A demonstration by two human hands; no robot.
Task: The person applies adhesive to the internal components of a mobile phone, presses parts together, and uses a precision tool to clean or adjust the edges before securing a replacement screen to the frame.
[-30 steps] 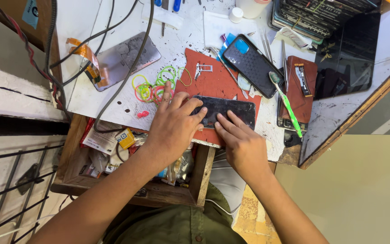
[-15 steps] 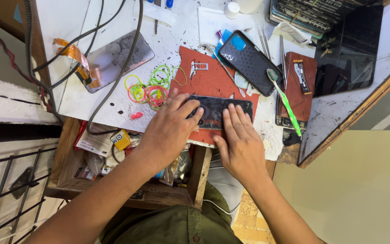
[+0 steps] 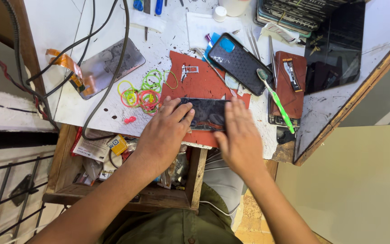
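Note:
A dark phone (image 3: 207,114) lies flat on a red mat (image 3: 204,81) near the front edge of a white workbench (image 3: 91,104). My left hand (image 3: 163,133) rests on the phone's left end, fingers curled over it. Flat on the phone's right end lies my right hand (image 3: 239,133), fingers straight and pressed together. Only the phone's middle shows between the two hands.
Coloured rubber bands (image 3: 143,92) lie left of the mat. A phone in a dark case (image 3: 238,63), a green toothbrush (image 3: 276,99), a brown phone back (image 3: 290,81) and a black tablet (image 3: 337,49) lie right. A screen panel (image 3: 109,65), black cables (image 3: 113,54), an open drawer (image 3: 113,176).
Both hands have shifted on the phone: the right hand now lies flat over its right end, and the left hand grips the left end. The view has tilted slightly.

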